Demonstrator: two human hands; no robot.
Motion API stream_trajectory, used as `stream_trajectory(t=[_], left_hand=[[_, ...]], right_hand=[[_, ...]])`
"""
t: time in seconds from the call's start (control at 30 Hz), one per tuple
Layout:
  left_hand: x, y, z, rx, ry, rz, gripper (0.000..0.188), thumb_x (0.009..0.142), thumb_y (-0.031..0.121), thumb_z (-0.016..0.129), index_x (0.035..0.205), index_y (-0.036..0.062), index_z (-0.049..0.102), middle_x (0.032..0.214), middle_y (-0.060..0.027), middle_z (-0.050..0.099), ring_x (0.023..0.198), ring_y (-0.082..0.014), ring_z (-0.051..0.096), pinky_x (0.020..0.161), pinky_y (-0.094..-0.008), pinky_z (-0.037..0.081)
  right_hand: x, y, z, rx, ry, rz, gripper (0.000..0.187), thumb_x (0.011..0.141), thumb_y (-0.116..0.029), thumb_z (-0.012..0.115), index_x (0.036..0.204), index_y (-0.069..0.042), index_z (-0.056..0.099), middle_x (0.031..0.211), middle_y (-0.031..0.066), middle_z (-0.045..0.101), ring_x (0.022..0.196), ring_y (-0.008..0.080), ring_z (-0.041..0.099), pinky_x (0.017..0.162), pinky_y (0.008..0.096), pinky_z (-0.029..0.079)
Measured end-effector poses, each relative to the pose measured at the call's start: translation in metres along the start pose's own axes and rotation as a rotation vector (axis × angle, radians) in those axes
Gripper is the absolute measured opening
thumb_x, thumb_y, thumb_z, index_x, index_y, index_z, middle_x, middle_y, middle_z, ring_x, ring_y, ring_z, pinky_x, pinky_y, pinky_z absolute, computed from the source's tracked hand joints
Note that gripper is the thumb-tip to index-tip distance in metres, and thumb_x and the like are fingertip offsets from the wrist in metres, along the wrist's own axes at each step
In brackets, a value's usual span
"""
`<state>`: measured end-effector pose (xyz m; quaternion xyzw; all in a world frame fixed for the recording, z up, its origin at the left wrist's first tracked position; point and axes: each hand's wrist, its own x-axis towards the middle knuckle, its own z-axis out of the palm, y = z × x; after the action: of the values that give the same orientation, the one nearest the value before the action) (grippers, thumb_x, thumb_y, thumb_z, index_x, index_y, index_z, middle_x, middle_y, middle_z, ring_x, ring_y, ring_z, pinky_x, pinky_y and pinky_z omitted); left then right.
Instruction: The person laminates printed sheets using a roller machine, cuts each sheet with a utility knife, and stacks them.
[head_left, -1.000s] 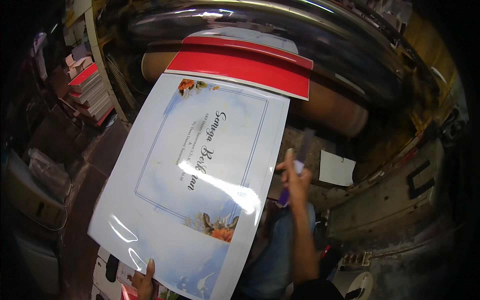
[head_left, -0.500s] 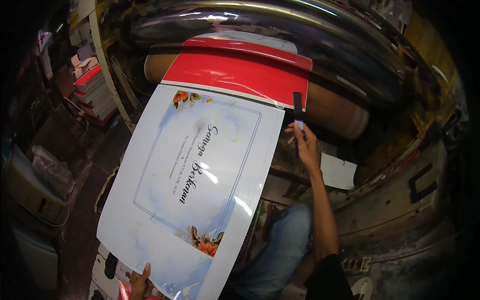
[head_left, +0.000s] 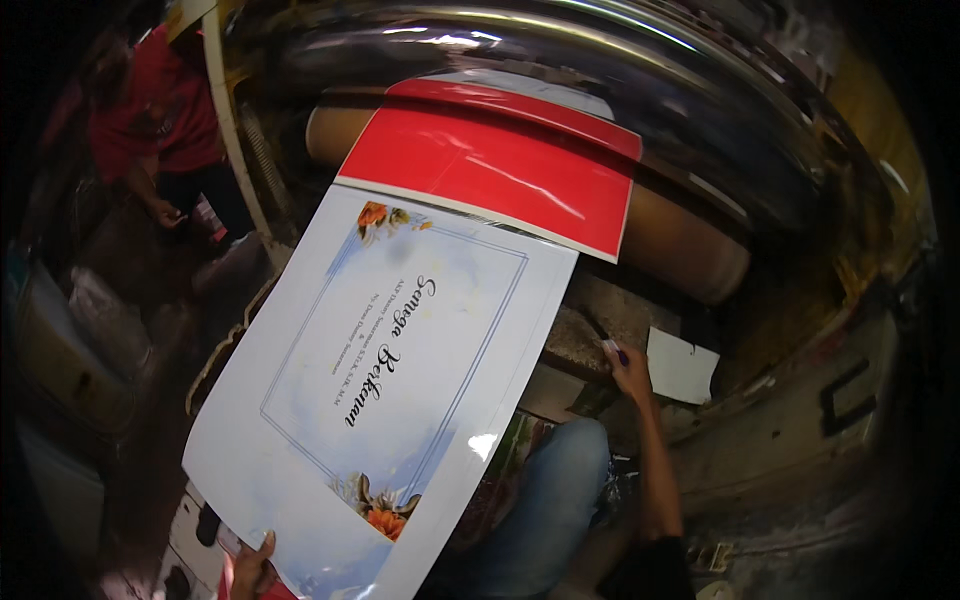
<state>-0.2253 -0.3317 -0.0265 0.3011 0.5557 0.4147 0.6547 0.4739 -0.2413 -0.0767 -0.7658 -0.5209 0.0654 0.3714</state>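
My left hand [head_left: 250,570] pinches the lower left edge of a large glossy printed sheet [head_left: 330,400], white and pale blue with a thin blue frame and orange flowers. Its thumb lies on top. The sheet's far end meets a red glossy sheet [head_left: 490,185] that comes from the rollers; a thin seam runs between them. To the right of the printed sheet, and apart from it, my right hand [head_left: 630,372] is closed on a purple-handled cutter knife [head_left: 622,355]. The knife's dark blade is blurred and hard to see against the brown machine part behind it.
A large shiny roller [head_left: 500,45] spans the far side, with a brown roller [head_left: 690,250] below it. At the right, near my hand, is a white panel [head_left: 682,365]. A person in a red shirt [head_left: 170,110] stands at the far left. My jeans-clad knee [head_left: 565,460] is below.
My right hand has drawn the knife back from the seam's right end, toward me. The printed sheet has tilted slightly, with my left hand still on it. A person has appeared at the left.
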Motion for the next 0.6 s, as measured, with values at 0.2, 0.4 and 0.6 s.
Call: stream_trajectory(t=[0.2, 0.4, 0.6], left_hand=[[0.010, 0.044, -0.036, 0.149, -0.040, -0.147, 0.052, 0.093, 0.022, 0.059, 0.137, 0.0071, 0.035, 0.117, -0.0082, 0.057, 0.095, -0.0191, 0.062, 0.070, -0.0339, 0.057], [-0.001, 0.118, 0.012, -0.049, -0.032, -0.079, 0.065, 0.086, 0.012, 0.068, 0.137, 0.0061, 0.027, 0.123, -0.0117, 0.050, 0.108, -0.0275, 0.056, 0.076, -0.0427, 0.058], [0.035, 0.058, 0.017, 0.080, 0.159, 0.051, 0.052, 0.089, 0.022, 0.065, 0.131, 0.0082, 0.036, 0.088, -0.0044, 0.058, 0.046, -0.0100, 0.043, 0.034, -0.0235, 0.033]], right_hand=[[0.098, -0.186, -0.076, 1.044, 0.254, 0.277, 0.048, 0.088, -0.050, 0.061, 0.093, -0.003, 0.065, 0.071, -0.0007, 0.057, 0.054, 0.0022, 0.040, 0.043, 0.0179, 0.025], [0.181, -0.262, -0.095, 0.769, 0.158, 0.230, 0.041, 0.077, -0.048, 0.073, 0.086, -0.009, 0.061, 0.073, -0.0038, 0.055, 0.060, 0.0042, 0.047, 0.047, 0.0209, 0.033], [0.201, -0.174, -0.085, 0.494, 0.181, 0.284, 0.049, 0.073, -0.054, 0.074, 0.079, -0.008, 0.060, 0.078, 0.0033, 0.057, 0.074, 0.0160, 0.056, 0.068, 0.0376, 0.049]])
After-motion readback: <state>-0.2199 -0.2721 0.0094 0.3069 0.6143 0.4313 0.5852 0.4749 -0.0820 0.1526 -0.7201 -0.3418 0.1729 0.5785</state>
